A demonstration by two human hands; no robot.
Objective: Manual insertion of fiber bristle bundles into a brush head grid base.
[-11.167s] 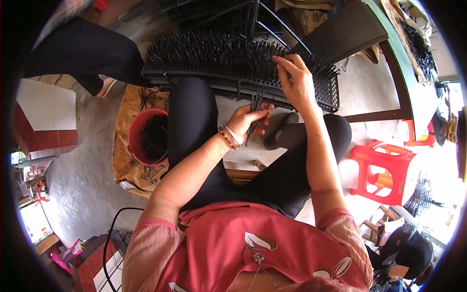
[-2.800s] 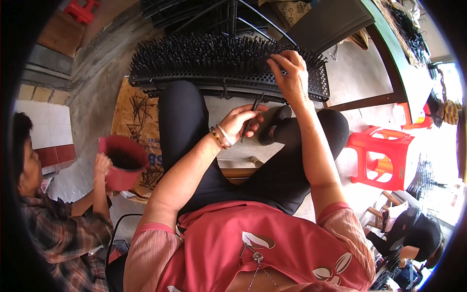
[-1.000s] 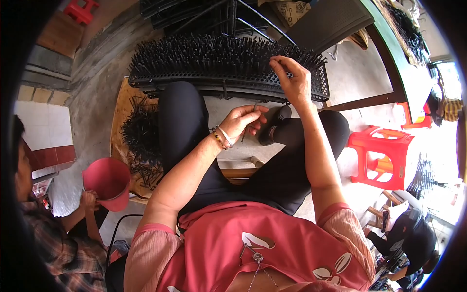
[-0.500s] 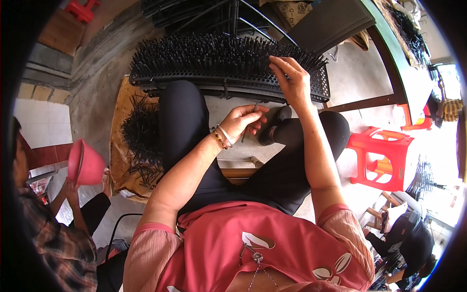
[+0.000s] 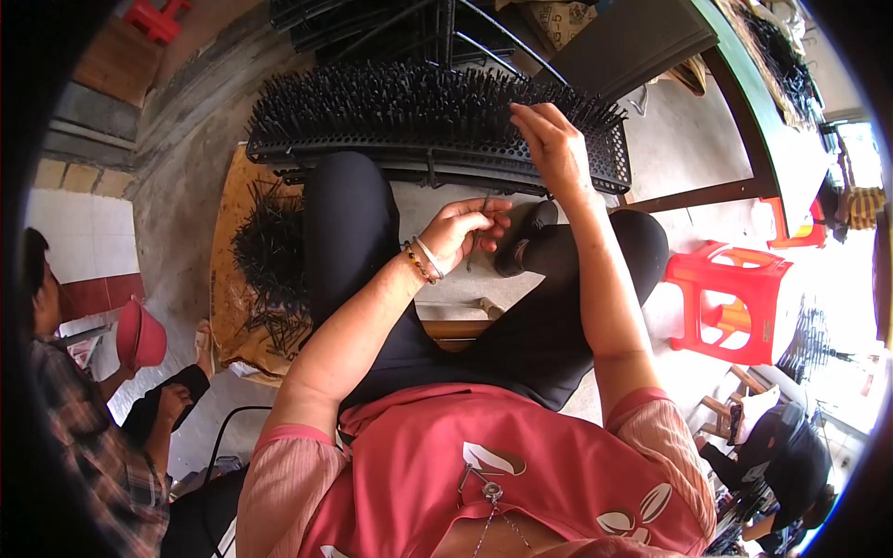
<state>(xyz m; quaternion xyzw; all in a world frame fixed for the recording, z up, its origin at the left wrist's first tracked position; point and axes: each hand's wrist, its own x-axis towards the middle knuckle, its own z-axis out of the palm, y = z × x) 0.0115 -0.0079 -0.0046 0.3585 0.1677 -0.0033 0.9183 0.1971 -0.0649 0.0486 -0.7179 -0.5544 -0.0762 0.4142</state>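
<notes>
Sitting person: seen from above, in a pink shirt and black trousers, with both forearms reaching forward over the knees.
Perforated tray: a long black perforated tray point(image 5: 614, 163) full of thin dark upright sticks lies across in front of the knees; its long axis runs from left to right in the picture, and the sticks point up and a little away from the person.
Look of the tray: the sticks stand close together like bristles of a brush; the right end shows bare holes of the black plate.
Right hand: the right hand point(image 5: 551, 147) is over the right part of the tray, fingers bent down and pinched among the stick tips; I cannot tell if a stick is between the fingertips.
Left hand: the left hand point(image 5: 460, 232) is lower, between the knees, with a beaded bracelet and a white band on the wrist; it is half clenched around a small bundle of thin dark sticks point(image 5: 476, 244), which point down from the fingers.
Loose sticks: a heap of the same dark sticks point(image 5: 270, 270) lies on a brown sheet point(image 5: 228, 279) on the floor, at the left of the left knee.
Other person: at the left edge a person in a checked shirt holds a red plastic bowl point(image 5: 139, 333).
Stool: a red plastic stool point(image 5: 730, 302) stands at the right, well apart from the tray.
</notes>
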